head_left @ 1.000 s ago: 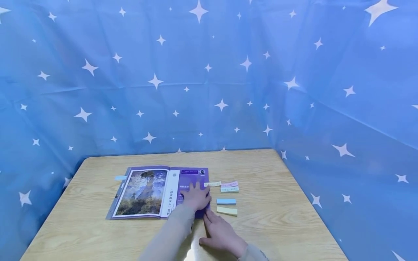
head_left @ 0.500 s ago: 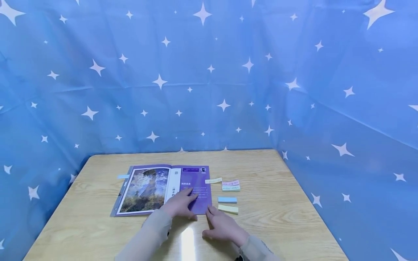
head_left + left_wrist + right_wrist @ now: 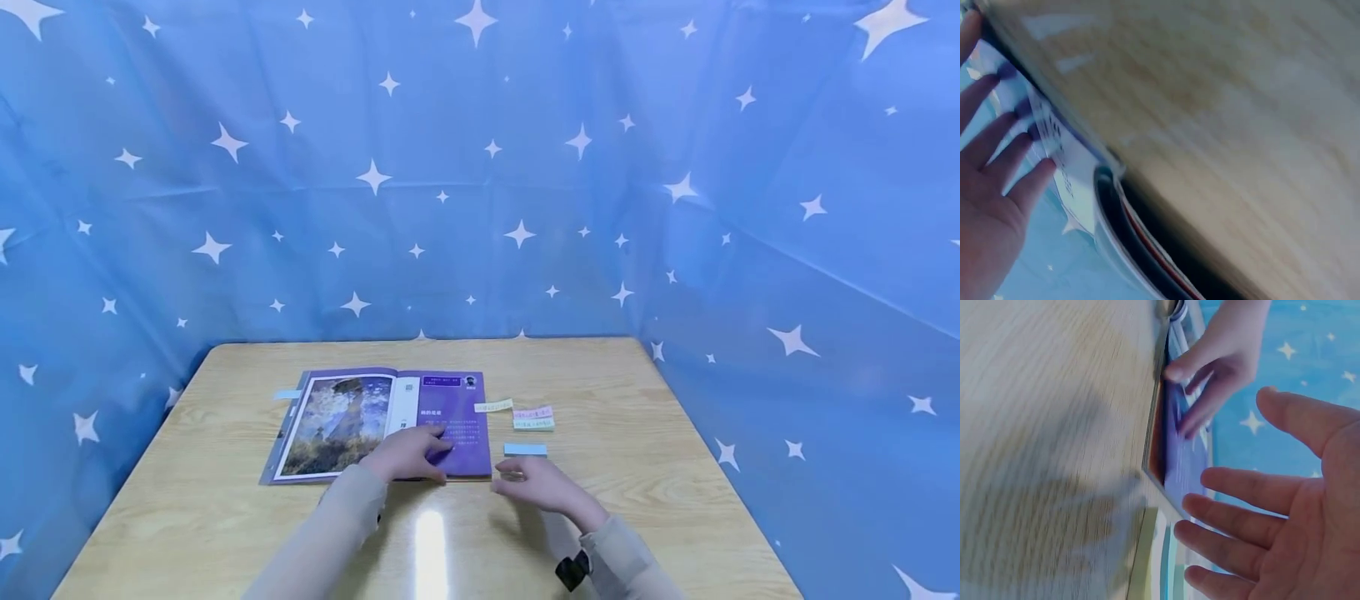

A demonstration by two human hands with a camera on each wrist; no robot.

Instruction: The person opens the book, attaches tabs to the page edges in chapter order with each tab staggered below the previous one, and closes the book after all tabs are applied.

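An open magazine (image 3: 465, 442) lies flat, a painting on its left page and a purple page at right. My left hand (image 3: 405, 456) rests on the lower part of the purple page, fingers extended. Just off that page's lower right corner is my right hand (image 3: 543, 486); the right wrist view shows its fingers spread with nothing in them. It hides most of a yellow sticky-note pad (image 3: 1141, 559). Behind it lies a blue sticky-note pad (image 3: 525, 449). A pale yellow written strip (image 3: 493, 406) sticks out from the page's right edge.
Pink (image 3: 533, 412) and green (image 3: 533, 424) written sticky notes lie right of the magazine. A light blue tab (image 3: 287, 394) projects from its left edge. The wooden table (image 3: 637, 517) meets a blue star-patterned curtain (image 3: 480, 250) behind and at the sides.
My left hand has slid left and nearer me from the page's right side. The right hand has left the page corner and moved right, over the yellow pad.
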